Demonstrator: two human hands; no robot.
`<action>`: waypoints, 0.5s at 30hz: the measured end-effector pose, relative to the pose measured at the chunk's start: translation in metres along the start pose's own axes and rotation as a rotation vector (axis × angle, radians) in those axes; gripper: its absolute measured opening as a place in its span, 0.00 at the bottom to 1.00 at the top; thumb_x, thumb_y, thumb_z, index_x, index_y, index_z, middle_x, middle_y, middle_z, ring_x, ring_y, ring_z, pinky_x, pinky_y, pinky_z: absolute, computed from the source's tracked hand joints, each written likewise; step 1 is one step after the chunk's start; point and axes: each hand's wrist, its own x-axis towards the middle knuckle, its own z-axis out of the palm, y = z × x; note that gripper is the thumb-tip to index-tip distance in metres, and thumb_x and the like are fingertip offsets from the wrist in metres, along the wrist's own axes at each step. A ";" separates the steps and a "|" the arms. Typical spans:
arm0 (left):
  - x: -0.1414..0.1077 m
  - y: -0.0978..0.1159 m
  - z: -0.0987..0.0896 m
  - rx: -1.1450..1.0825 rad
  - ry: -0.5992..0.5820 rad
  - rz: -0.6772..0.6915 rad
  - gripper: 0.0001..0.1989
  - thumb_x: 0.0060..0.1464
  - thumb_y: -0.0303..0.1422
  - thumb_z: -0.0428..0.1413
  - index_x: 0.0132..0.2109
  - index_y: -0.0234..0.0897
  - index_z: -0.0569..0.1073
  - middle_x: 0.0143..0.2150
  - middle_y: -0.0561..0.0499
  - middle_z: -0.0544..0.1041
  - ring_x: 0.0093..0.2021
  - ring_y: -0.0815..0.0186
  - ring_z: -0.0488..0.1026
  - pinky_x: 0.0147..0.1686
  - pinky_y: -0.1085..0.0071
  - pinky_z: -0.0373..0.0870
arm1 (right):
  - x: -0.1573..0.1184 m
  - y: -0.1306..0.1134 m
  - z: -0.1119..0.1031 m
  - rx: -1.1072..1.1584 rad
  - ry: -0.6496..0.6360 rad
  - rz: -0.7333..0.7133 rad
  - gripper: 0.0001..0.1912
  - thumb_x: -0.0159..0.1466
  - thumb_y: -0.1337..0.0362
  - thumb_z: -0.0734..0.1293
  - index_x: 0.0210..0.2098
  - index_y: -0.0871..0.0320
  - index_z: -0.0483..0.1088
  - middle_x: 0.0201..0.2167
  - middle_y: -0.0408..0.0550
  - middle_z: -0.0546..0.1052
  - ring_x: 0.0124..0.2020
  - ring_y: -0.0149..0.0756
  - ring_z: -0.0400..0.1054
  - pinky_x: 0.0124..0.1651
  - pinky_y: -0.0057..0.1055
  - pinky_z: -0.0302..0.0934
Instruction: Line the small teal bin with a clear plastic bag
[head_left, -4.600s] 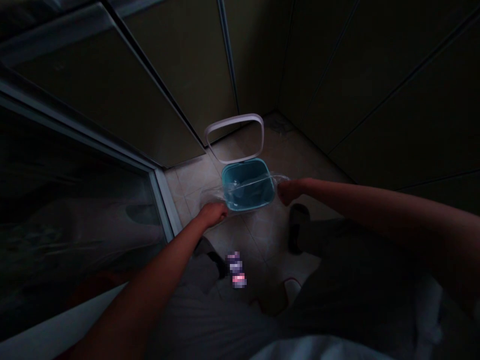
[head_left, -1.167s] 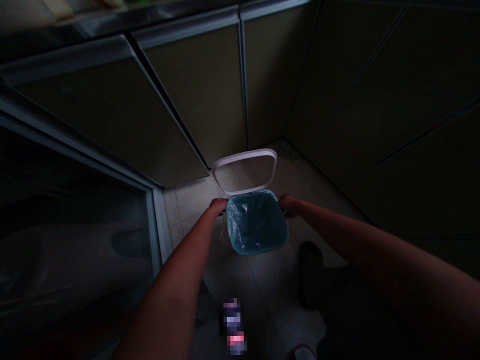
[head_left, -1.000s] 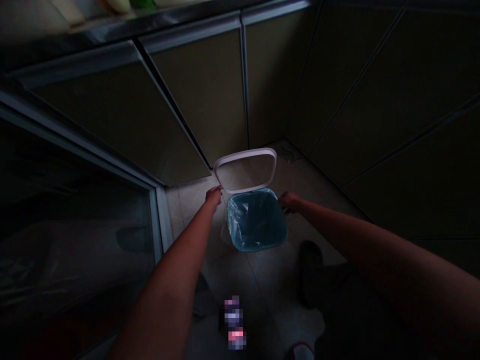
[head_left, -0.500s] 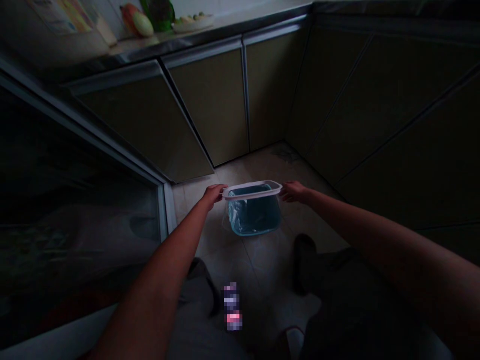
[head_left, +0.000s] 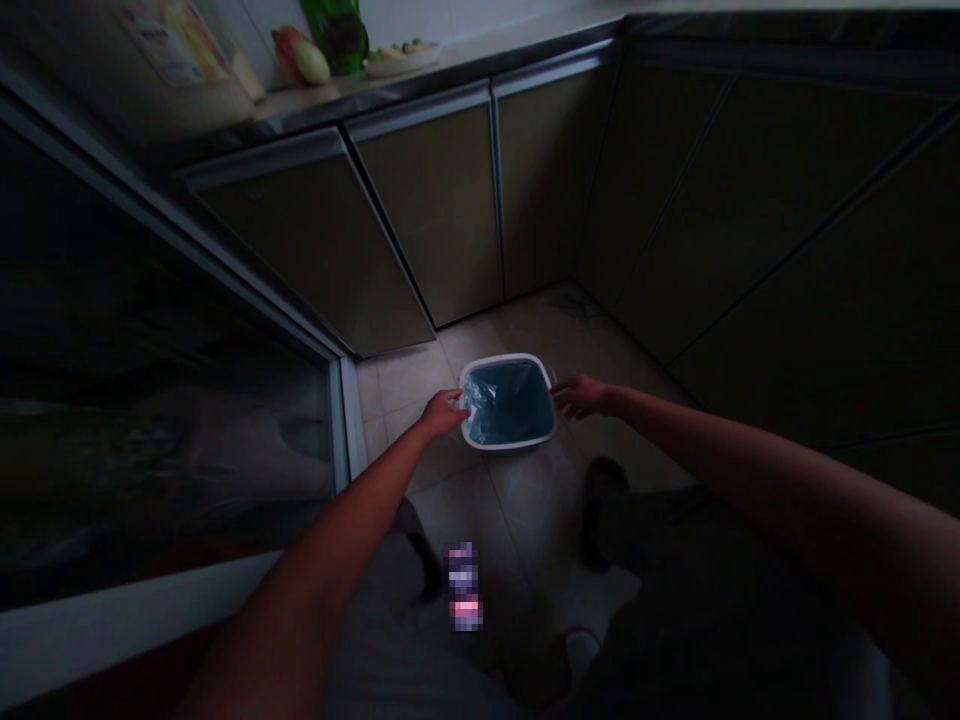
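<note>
Floor tiles (head_left: pixel 517 490) and dark cabinet fronts (head_left: pixel 427 220) meet in a corner, and a teal plastic bin (head_left: pixel 514 410) sits on those tiles near the cabinets, well ahead of the person's feet. Compared with the earlier view, its white rim frame (head_left: pixel 502 357) no longer stands upright at the far side but lies flat around the bin's mouth, with a clear liner (head_left: pixel 474 398) showing inside. I log the left hand (head_left: pixel 444 412) with extended fingers (head_left: pixel 459 398) resting on the left rim, unclenched, and the right hand (head_left: pixel 581 397) open, its fingertips (head_left: pixel 556 393) just beside the right rim, grasping nothing.
</note>
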 end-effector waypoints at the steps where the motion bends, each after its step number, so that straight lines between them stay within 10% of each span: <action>1: -0.001 -0.003 0.000 0.060 -0.005 0.040 0.35 0.35 0.29 0.74 0.55 0.34 0.81 0.52 0.44 0.80 0.47 0.57 0.78 0.53 0.64 0.73 | 0.001 -0.001 0.003 -0.036 0.010 -0.004 0.24 0.67 0.69 0.68 0.63 0.60 0.70 0.45 0.54 0.82 0.27 0.28 0.74 0.30 0.24 0.68; 9: -0.015 -0.026 -0.003 0.149 -0.119 0.132 0.58 0.23 0.37 0.80 0.67 0.40 0.73 0.52 0.44 0.76 0.55 0.50 0.75 0.60 0.59 0.69 | 0.001 0.002 0.007 -0.571 0.084 -0.245 0.27 0.62 0.68 0.76 0.60 0.58 0.73 0.36 0.47 0.82 0.35 0.35 0.77 0.39 0.26 0.66; 15: -0.027 -0.031 0.000 0.045 -0.251 0.003 0.65 0.32 0.39 0.78 0.76 0.40 0.60 0.28 0.57 0.73 0.33 0.60 0.76 0.43 0.64 0.74 | 0.003 0.003 0.002 -0.703 0.099 -0.300 0.28 0.60 0.64 0.78 0.59 0.55 0.73 0.39 0.46 0.81 0.41 0.38 0.76 0.43 0.28 0.64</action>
